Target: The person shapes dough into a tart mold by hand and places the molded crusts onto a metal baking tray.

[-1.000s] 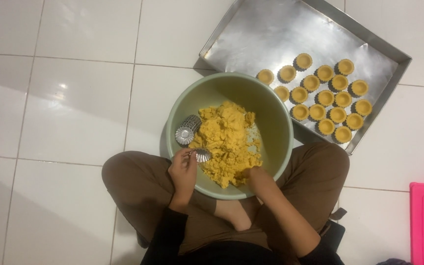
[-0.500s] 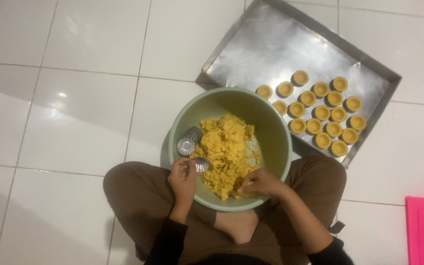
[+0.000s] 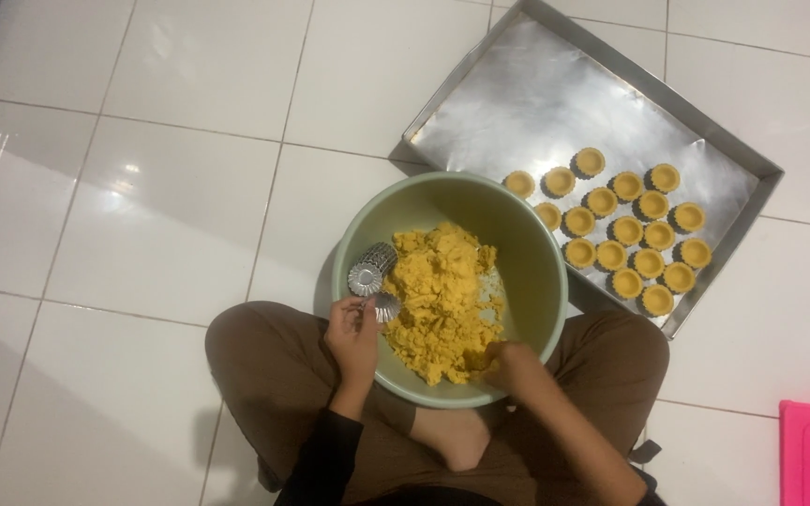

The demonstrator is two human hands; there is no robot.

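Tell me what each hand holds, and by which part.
Left hand holds a small fluted metal mould by its rim. Right hand digs its fingers into the yellow dough.

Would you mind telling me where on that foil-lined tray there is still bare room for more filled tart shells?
The tray is bare across its whole left and upper part, from the corner nearest the green bowl up to its far rim. The filled tart shells crowd the lower right end, beside the bowl.

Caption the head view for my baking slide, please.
Left hand holds small fluted tin; right hand pinches yellow dough in green bowl.
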